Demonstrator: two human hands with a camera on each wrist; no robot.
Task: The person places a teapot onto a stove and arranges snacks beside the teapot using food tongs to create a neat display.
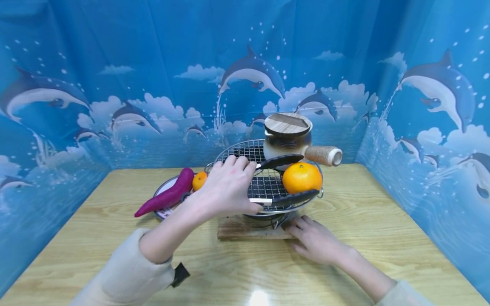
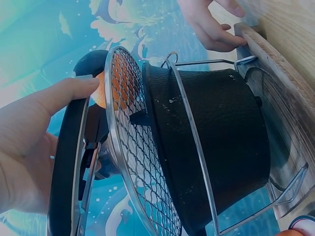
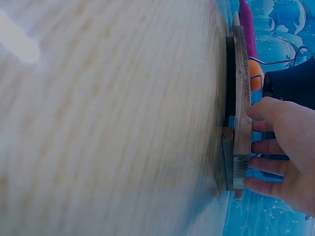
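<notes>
My left hand holds a pair of black-tipped tongs over a round wire grill. The tongs' tips stand on either side of a large orange on the mesh. In the left wrist view, the thumb lies along the black tong handle. Under the mesh sits a black stove in a wire frame, standing on a wooden board. My right hand rests at the board's right front corner, its fingertips touching the edge in the right wrist view.
A small pot with a wooden lid and a cord-wrapped handle stands at the grill's back right. Left of the grill, a plate bears a purple sweet potato and a small orange fruit. A dolphin-patterned curtain surrounds the table.
</notes>
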